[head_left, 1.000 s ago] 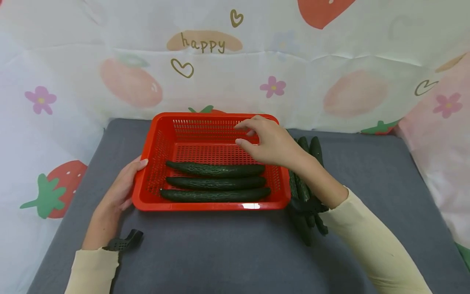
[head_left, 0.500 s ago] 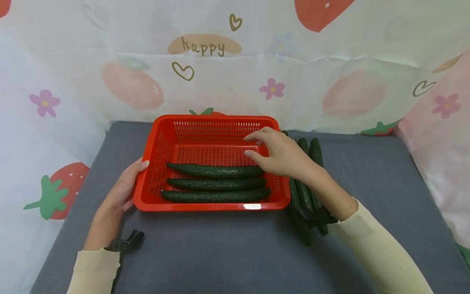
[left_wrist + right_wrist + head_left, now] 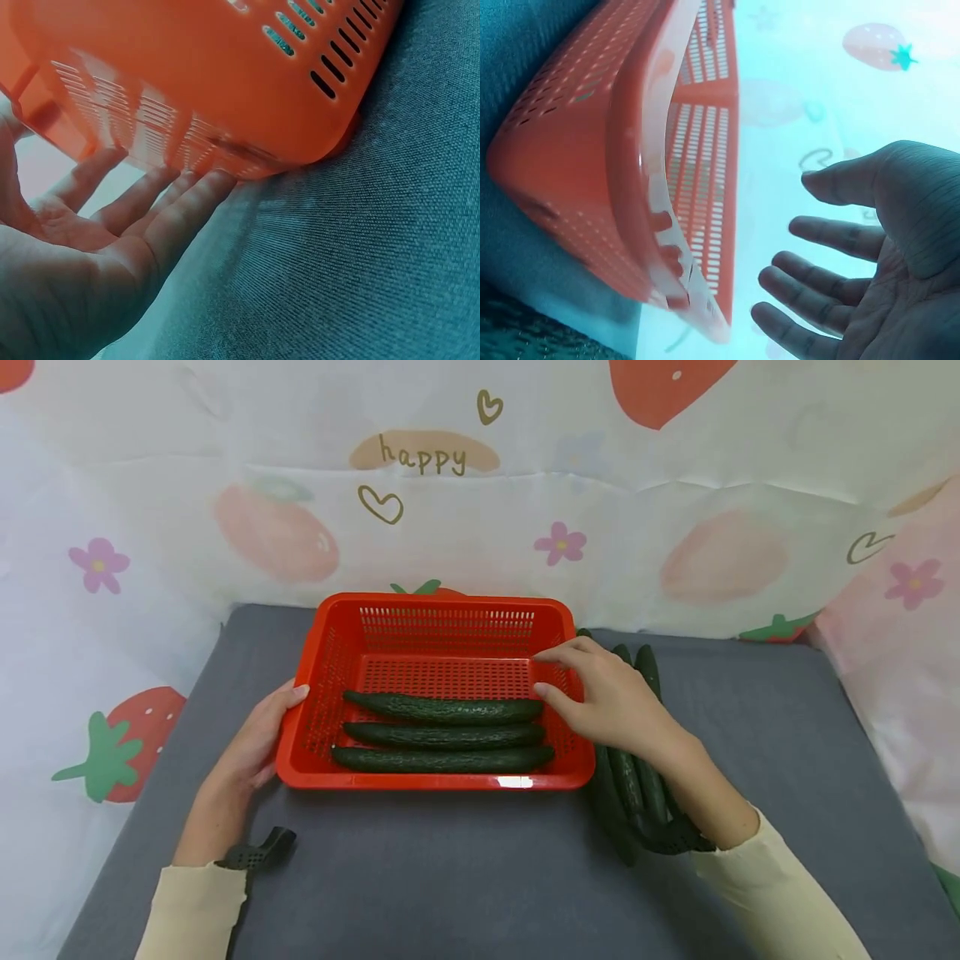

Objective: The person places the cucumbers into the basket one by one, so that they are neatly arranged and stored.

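Gripped the rectangular red slotted plastic basket (image 3: 435, 782) at nine o'clock with the left hand (image 3: 257, 737), thumb over the rim, fingertips against the outer wall. Held the right hand (image 3: 611, 697) over the basket's three o'clock rim, fingers relaxed and parted from the thumb. Had the basket near the twelve o'clock edge of the grey cloth-covered worktop (image 3: 450, 877), with three long dark-green wrinkled cucumbers (image 3: 446, 736) side by side in its six o'clock half, each stretched from nine to three. Had a heap of more dark-green cucumbers (image 3: 626, 781) just beside the basket, between three and four o'clock, partly hidden by the right arm (image 3: 697, 768); could not tell their number. Faced, at twelve o'clock, a white fabric backdrop (image 3: 465, 547) printed with strawberries, flowers and hearts.
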The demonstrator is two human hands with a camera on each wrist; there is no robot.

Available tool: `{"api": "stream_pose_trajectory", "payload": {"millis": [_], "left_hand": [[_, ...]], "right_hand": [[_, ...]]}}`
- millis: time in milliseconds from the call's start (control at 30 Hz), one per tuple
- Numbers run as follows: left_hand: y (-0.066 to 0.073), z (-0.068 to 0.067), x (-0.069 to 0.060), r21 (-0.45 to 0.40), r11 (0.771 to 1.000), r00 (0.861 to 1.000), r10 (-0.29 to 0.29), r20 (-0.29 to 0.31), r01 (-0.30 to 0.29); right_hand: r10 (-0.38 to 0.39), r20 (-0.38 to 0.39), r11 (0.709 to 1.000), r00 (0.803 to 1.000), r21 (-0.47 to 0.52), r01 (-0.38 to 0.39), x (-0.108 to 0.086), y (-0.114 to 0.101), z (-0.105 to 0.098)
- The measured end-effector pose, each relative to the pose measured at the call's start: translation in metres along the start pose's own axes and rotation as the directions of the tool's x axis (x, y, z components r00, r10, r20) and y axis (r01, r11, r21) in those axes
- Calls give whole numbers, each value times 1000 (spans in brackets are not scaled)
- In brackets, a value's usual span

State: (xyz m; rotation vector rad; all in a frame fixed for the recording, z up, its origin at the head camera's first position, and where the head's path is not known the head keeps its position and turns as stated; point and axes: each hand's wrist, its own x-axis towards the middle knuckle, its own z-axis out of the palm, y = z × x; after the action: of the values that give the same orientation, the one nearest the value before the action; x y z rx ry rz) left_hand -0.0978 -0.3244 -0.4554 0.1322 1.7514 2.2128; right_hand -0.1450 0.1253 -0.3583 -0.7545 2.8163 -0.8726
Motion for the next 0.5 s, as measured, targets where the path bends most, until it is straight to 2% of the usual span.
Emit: {"api": "stream_pose_trajectory", "payload": {"millis": [367,500], "left_hand": [[-1,-1,2,2,1000,1000,4,11,-4],[2,-2,2,25,1000,1000,-12,-10,13]], "right_hand": [[57,-27,997,998,62,-55,-16,18,-11],[62,-40,993,997,98,-58,-22,27,-10]]}}
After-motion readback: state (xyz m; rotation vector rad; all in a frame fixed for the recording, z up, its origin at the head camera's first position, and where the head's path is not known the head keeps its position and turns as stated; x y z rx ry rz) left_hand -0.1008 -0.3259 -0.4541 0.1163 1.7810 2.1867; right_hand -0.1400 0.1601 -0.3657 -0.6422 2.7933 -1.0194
